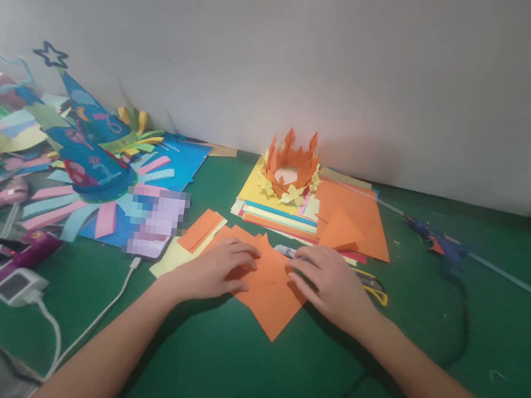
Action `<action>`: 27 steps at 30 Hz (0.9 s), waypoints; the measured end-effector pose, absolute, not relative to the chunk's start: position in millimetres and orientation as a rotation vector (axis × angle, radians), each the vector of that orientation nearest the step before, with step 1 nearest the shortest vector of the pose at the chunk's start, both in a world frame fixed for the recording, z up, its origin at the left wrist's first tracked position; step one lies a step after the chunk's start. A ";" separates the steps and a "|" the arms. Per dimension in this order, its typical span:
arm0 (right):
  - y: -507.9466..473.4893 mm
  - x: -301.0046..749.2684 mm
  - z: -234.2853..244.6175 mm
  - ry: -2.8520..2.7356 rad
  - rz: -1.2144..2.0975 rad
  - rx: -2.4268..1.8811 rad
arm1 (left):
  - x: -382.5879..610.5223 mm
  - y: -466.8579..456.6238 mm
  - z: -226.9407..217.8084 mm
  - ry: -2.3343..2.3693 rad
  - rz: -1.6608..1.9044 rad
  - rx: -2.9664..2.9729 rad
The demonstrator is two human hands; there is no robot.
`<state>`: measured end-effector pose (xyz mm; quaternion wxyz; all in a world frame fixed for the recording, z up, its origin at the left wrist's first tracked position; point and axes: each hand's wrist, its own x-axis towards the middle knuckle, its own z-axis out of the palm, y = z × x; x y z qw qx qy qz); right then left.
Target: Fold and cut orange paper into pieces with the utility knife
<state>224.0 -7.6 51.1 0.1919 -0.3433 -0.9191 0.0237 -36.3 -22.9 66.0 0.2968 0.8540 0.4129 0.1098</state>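
Observation:
An orange paper sheet (270, 292) lies on the green table (421, 344), turned like a diamond with a fold across its top. My left hand (214, 270) lies on its left part with fingers pressed flat along the fold. My right hand (330, 283) presses flat on its right part. Nothing is gripped in either hand. Just past my right fingers lies a small grey tube (284, 250), and a yellow-handled cutter (375, 288) pokes out to the right of that hand.
An orange and yellow paper crown (290, 173) sits on a stack of coloured sheets (273, 216). A blue glue gun (437, 243) lies at right, its black cord curling forward. A blue paper cone (87, 140), coloured strips, a phone (154, 225) and white charger (18, 286) fill the left.

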 end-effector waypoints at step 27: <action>-4.6 242.5 36.9 -2.501 0.273 -0.916 | -32.4 -27.7 62.6 1.031 0.323 2.275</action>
